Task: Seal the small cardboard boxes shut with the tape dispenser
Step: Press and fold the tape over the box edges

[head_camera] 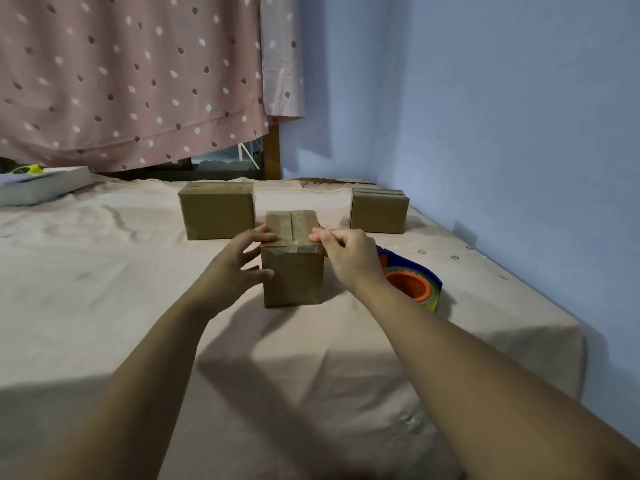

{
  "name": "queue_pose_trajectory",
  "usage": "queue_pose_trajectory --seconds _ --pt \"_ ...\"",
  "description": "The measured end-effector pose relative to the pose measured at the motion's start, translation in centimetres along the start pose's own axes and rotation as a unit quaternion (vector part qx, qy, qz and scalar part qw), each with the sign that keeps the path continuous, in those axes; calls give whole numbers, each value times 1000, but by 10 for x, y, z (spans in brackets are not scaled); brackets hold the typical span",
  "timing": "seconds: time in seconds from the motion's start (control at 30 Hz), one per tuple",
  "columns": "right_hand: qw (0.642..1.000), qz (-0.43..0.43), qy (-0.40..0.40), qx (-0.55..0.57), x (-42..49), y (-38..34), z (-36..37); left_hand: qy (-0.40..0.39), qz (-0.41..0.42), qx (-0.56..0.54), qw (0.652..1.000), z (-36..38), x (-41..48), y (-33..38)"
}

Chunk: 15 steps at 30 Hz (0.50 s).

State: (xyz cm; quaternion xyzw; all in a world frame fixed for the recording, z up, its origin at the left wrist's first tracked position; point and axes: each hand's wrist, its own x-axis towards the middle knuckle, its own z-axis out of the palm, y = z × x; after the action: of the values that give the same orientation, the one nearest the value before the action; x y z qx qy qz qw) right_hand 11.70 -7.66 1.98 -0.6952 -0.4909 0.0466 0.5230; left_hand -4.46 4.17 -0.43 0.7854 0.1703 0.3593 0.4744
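Observation:
A small cardboard box stands on the pink-covered table in the middle, with clear tape along its top seam and over its near edge. My left hand holds the box's left side, thumb on the top edge and fingers curled round the corner. My right hand presses its fingertips on the tape at the top right edge. The blue and orange tape dispenser lies on the table just right of the box, partly hidden behind my right wrist.
Two more small cardboard boxes stand behind: one at back centre-left, one at back right near the blue wall. A white book stack lies at far left. A spotted curtain hangs behind.

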Motion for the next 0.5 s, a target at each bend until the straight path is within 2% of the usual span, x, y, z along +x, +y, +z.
queue_pose_trajectory --seconds 0.07,0.17,0.33,0.5 --pt "999 2 -49 1 3 4 -7 -33 4 87 996 -7 1 1" --pt "992 6 -122 -18 11 6 -20 6 10 135 991 -9 4 1" --pt "972 -28 -195 -124 21 -6 -36 122 -3 96 988 5 15 -6" --pt "941 -58 -251 -220 34 -23 -46 148 5 97 984 12 13 -9"
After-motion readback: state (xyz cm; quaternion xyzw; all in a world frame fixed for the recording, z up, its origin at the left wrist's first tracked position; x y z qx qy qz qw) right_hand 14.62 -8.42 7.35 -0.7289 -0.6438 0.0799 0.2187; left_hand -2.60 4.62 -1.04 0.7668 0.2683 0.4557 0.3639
